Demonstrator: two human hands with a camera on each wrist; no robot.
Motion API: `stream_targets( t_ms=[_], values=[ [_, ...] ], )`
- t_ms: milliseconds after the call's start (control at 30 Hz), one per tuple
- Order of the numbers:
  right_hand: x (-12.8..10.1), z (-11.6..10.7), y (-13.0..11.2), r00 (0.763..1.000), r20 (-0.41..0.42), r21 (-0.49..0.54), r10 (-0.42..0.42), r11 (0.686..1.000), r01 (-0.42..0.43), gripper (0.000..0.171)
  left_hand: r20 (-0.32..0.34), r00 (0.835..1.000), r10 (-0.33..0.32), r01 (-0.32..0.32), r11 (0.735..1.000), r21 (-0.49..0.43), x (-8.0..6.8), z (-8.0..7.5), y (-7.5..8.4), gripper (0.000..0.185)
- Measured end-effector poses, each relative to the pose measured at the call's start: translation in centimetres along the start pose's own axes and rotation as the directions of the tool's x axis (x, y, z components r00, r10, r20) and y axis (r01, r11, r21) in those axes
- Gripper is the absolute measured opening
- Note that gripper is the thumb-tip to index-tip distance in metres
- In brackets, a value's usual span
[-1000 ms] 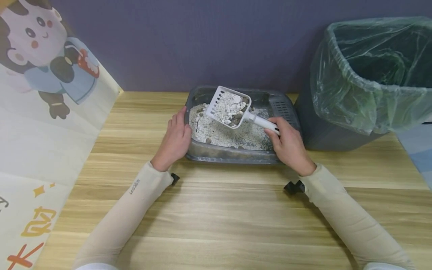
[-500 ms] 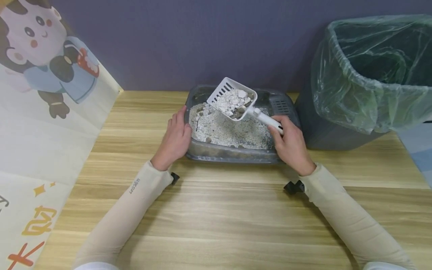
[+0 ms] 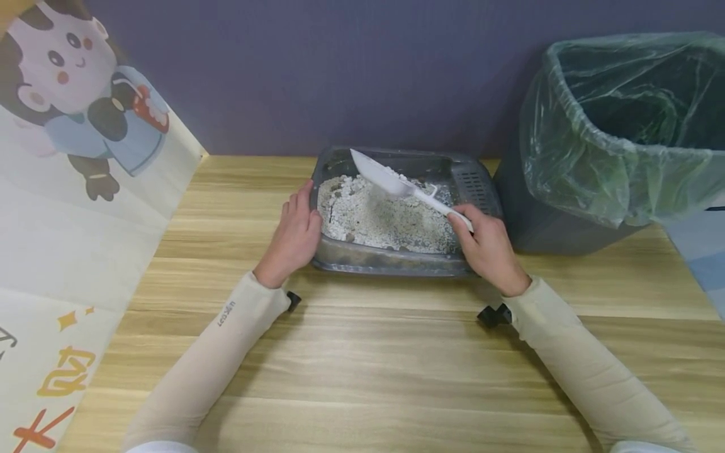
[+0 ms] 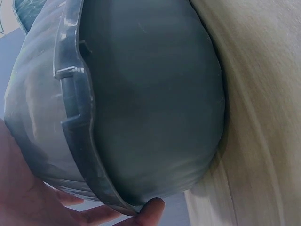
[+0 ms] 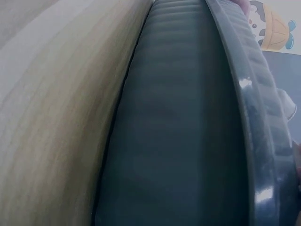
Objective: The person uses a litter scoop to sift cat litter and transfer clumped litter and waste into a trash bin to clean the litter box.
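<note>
**Scoop tipped on edge over the litter tray**

While the left hand [image 3: 294,236] lies with straight fingers against the grey tray's [image 3: 391,262] left wall, the right hand [image 3: 487,248] curls round the handle of the white scoop [image 3: 396,184]. Its long axis runs from that hand up and leftward, the head pointing to the tray's far-left corner, turned edge-on above the pale litter [image 3: 385,220]. Right of the tray stands a bag-lined bin [image 3: 617,135].

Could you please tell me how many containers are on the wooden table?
2. The grey plastic litter tray sits at the back centre between both hands, filled with pale litter; the dark waste bin lined with a green plastic bag stands just right of it. None appear hidden.
</note>
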State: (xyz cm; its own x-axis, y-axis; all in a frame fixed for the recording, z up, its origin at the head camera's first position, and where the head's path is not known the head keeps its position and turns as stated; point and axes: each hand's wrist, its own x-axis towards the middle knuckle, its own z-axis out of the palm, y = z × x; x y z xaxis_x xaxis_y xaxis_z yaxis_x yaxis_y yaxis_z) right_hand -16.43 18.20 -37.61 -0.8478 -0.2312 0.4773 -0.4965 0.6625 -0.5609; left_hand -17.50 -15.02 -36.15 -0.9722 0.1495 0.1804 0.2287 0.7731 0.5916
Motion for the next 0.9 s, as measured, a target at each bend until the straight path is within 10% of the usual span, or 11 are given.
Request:
stream_targets(
  t_ms=[900],
  values=[
    [0.05,0.41,-0.04,0.999,-0.01,-0.033,-0.032,0.999,0.032,0.029,-0.004,1.0,0.013,-0.013,1.0,-0.005,-0.1,0.02,0.0,0.057]
  ],
)
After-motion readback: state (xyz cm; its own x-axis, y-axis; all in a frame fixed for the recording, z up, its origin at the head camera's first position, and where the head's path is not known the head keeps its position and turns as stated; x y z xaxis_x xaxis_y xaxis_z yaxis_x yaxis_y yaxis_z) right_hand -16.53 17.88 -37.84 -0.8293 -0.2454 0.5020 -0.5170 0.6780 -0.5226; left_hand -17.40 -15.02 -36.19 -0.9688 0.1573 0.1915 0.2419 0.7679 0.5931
